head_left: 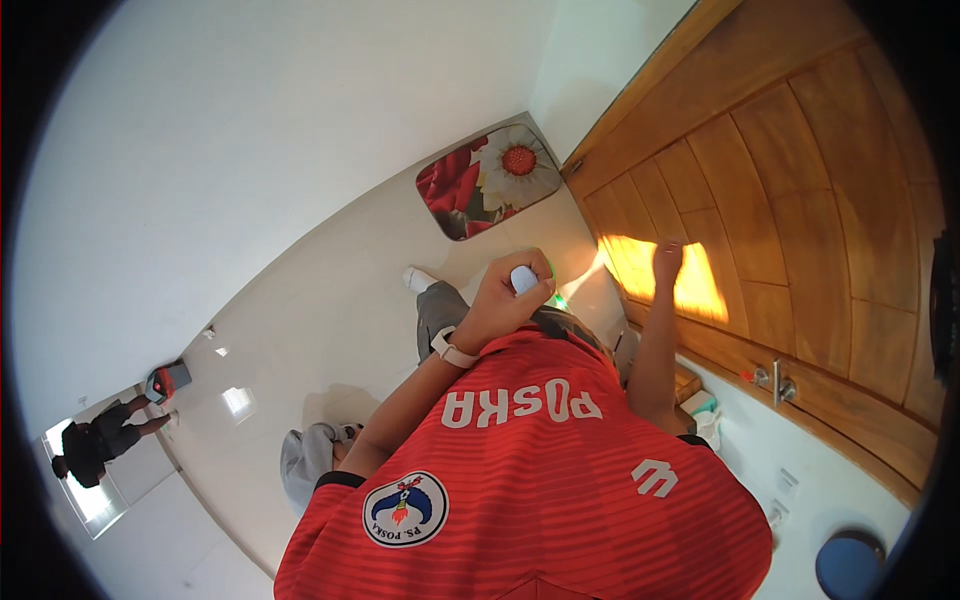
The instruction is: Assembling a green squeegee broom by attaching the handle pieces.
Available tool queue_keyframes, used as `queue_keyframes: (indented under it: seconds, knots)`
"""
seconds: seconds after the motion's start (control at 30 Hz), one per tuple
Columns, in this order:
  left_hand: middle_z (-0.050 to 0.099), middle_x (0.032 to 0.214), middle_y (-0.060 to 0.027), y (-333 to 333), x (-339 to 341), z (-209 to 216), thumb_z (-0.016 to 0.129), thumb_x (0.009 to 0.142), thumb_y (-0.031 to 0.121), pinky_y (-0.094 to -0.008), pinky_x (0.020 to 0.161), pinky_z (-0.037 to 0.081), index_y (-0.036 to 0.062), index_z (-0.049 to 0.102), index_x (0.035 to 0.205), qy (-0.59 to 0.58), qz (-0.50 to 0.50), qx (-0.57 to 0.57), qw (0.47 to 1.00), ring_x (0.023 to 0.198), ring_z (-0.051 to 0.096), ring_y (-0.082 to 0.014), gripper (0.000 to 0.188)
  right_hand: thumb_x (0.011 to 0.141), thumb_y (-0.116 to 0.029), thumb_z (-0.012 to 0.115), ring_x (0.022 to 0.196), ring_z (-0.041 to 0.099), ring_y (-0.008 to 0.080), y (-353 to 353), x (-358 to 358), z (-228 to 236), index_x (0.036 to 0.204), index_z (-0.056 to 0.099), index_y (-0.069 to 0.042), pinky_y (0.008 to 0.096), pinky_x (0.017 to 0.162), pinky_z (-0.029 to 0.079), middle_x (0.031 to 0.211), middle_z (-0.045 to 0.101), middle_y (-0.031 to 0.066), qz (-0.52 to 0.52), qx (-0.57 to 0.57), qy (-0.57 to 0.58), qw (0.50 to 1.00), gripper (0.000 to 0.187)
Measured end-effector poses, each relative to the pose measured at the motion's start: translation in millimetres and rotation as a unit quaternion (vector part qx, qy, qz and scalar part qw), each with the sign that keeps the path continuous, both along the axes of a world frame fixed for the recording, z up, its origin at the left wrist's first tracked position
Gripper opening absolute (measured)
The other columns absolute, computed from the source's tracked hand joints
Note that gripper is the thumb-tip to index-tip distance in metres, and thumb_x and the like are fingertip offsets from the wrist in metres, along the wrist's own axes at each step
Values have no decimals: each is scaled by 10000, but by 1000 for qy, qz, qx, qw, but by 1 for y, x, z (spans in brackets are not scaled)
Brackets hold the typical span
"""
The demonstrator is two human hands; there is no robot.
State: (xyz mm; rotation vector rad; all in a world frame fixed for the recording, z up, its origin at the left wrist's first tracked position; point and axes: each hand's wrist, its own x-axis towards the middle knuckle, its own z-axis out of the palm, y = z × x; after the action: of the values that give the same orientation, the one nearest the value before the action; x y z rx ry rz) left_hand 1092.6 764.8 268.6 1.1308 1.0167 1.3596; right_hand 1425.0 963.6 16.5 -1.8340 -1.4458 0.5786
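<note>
Worn here are a red striped shirt [560, 480] with white lettering [524, 402], a round badge [405, 509], an angular white mark [655, 478] and black cuffs [341, 480], grey trousers [437, 318], and a pale watch [453, 350] on the left wrist [470, 338].

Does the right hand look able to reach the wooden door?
Probably yes: the right hand is held out before the wooden door, and nothing visible stands between them.

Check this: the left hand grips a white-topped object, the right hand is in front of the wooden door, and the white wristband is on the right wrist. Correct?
No: the head view shows the white wristband on the left wrist, not the right. The left hand does grip the white-topped object, with the right hand in front of the wooden door.
</note>
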Motion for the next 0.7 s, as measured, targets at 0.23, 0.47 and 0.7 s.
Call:
queue_keyframes:
  seconds: [0.23, 0.47, 0.7]
  knots:
    - [610, 759, -38, 5, -29, -39, 654, 920, 142, -278, 652, 410, -11, 604, 801, 75, -145, -55, 985, 696, 519, -109, 201, 855, -352, 693, 828, 687, 367, -105, -174, 8, 1293, 563, -48, 403, 758, 552, 944, 711, 172, 436, -390, 108, 804, 549]
    - [639, 721, -107, -12, -75, -37, 666, 907, 201, -335, 625, 453, -43, 667, 872, 65, -164, -45, 983, 644, 553, -165, 246, 798, -381, 692, 866, 705, 340, -136, -248, -56, 1002, 708, -40, 448, 729, 536, 933, 709, 224, 651, -361, -18, 668, 398]
    - [612, 662, -148, -34, -173, -25, 638, 903, 176, -344, 612, 456, -56, 642, 816, 159, -184, -29, 970, 597, 549, -182, 248, 716, -391, 758, 872, 671, 427, -169, -318, -76, 917, 665, -16, 486, 750, 529, 909, 692, 249, 569, -218, 15, 793, 436]
